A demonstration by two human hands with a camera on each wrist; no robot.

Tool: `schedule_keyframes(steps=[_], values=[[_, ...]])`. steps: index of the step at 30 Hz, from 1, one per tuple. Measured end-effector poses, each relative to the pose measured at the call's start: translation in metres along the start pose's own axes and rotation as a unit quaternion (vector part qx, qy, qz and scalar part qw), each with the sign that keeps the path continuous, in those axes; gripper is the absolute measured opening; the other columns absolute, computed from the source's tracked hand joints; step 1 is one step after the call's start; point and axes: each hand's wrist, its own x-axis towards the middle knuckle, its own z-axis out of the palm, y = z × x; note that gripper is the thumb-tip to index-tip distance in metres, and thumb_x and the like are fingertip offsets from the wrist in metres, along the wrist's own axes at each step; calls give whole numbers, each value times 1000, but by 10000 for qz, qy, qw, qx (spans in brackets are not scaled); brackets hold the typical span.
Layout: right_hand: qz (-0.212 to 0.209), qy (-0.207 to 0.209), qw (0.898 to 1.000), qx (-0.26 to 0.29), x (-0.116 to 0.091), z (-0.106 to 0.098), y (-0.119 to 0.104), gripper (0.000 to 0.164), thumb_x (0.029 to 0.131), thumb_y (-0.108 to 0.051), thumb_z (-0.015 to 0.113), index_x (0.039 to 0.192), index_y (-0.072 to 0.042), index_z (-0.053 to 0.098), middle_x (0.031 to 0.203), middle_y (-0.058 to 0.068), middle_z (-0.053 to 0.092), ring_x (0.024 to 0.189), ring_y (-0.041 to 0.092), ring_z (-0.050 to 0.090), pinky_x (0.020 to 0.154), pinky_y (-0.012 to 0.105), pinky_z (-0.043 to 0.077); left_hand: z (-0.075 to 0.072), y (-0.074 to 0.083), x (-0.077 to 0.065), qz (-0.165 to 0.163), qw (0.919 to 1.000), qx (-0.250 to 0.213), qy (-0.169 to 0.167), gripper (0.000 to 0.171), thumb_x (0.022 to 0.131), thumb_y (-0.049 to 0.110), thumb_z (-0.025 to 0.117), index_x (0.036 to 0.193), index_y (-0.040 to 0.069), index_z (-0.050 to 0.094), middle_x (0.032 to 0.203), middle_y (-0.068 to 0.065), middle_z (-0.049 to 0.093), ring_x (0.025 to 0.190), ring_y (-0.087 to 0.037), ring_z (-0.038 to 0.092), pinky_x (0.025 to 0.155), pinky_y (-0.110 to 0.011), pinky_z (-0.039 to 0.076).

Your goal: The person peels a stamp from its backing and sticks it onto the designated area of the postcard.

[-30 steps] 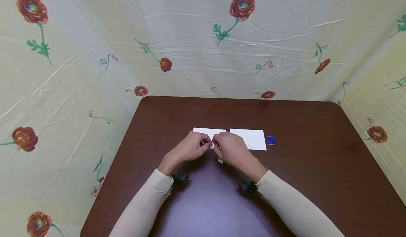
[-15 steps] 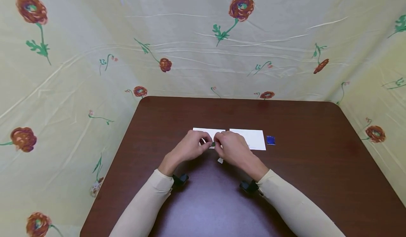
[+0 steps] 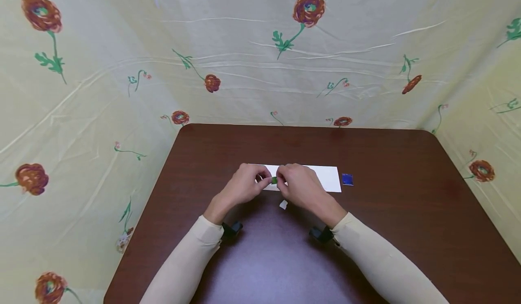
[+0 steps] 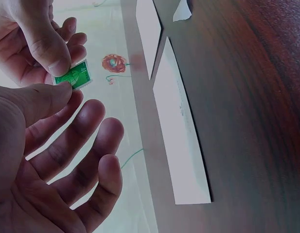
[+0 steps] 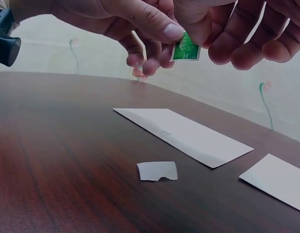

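A small green postage stamp [image 4: 77, 76] with a perforated pale edge is held up between my two hands. My left hand [image 3: 247, 182] pinches one side of it between thumb and forefinger. Thumb and fingertips of my right hand [image 3: 300, 185] pinch the opposite side. The stamp's green printed face, with a globe-like design, shows in the right wrist view. Beneath the hands lie two white envelope-sized papers, the left one [image 5: 184, 136] mostly covered by my hands in the head view and the right one [image 3: 327, 179] partly covered.
Nearer the person lies a torn white paper scrap [image 5: 158, 171]. Right of the papers is a small blue square [image 3: 348, 179]. The dark brown table [image 3: 386, 231] backs onto a flowered cloth [image 3: 244, 37], and black wrist devices [image 3: 233, 230] sit at both cuffs.
Between my fingers a pale piece showed first, then a dark sliver, and now the stamp's green face. My hands have risen slightly, and the right one has shifted a little to the right.
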Motion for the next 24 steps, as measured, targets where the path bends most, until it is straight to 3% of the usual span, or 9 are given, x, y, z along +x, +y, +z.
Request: schedule_keyframes(steps=[13,24], values=[[47,100,9999,129,10,-12,11,8,88,-18,63,80,-19,65,66,-9,55,57,10,49,49,28,40,-5,6,14,35,9991,75,407,5,93,19,70,89,18,73,79,8,69,72,-9,63,62,-25,50],[449,-126,9978,473,22,-21,20,8,91,-20,63,87,-17,69,68,-8,60,57,10,52,49,27,41,-7,14,27,-269,9977,-155,602,8,95,22,69,92,16,74,81,7,71,73,-9,63,66,-27,52]])
